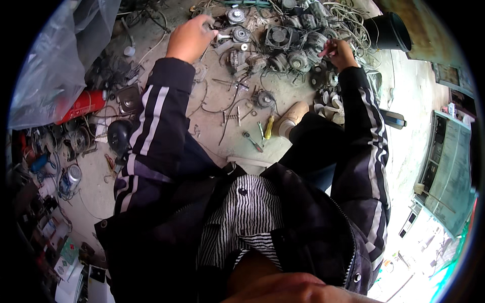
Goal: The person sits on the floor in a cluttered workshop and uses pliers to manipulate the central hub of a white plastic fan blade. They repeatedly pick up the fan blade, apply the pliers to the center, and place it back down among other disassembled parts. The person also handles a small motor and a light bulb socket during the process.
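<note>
My left hand point(189, 39) reaches out over the far left of the floor, its blurred fingers bent and the thumb apart from them. Just right of its thumb lies a small motor point(241, 35) with a pale stem, and another round motor point(235, 15) is behind that. I cannot see anything held in this hand. At the right edge of a heap of dusty small motors point(298, 60), my right hand point(342, 54) has its fingers curled together. What they close on, if anything, I cannot make out. A square fan point(278, 37) sits in the heap between both hands.
Nearer me lie a yellow-handled screwdriver point(269, 127), a ratchet wrench point(252, 142), a puller-like metal tool point(232, 117) and a loose motor point(264, 98). A black bucket point(388, 32) stands far right beside coiled cables. Plastic sheeting point(55, 76) and a red cylinder point(83, 106) are left.
</note>
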The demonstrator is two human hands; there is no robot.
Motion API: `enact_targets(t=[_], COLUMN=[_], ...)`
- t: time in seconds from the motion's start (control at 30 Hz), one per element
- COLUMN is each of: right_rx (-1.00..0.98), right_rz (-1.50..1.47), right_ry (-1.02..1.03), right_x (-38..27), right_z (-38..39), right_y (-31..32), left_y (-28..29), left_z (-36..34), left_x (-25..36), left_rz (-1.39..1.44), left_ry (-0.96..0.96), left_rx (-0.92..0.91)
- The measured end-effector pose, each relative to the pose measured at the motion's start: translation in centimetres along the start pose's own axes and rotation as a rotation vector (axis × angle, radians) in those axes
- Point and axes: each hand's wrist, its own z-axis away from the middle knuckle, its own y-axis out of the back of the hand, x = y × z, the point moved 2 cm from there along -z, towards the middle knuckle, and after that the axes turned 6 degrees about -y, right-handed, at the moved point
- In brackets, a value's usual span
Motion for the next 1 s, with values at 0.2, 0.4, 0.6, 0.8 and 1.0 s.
enact_targets(t=[0.2,0.4,0.6,0.8,1.0], right_rx=[-0.297,-0.228,-0.236,-0.366,-0.46], right_rz=[0.183,0.129,0.21,0.375,0.366], right_ry=[-0.338,-0.535,-0.508,-0.623,-0.589], right_x=[6.4,12.8,16.6,18.7,19.6], right_z=[6.5,11.6,14.0,14.7,14.6], right_y=[-2.7,-7.2,-9.9,-11.4,-12.3], left_y=[-2.2,-3.4,7.1,7.1,8.9], left_z=[1.1,1.4,1.0,1.3,1.8], left_x=[-1.0,0.7,-1.3,-8.0,-6.8], left_rz=[-0.214,-0.163,0.16,-0.153,0.045], left_ry=[-0.063,-0.121,0.134,0.029,0.188], left_rx=[-0.069,-0.39,0.216,0.299,0.408])
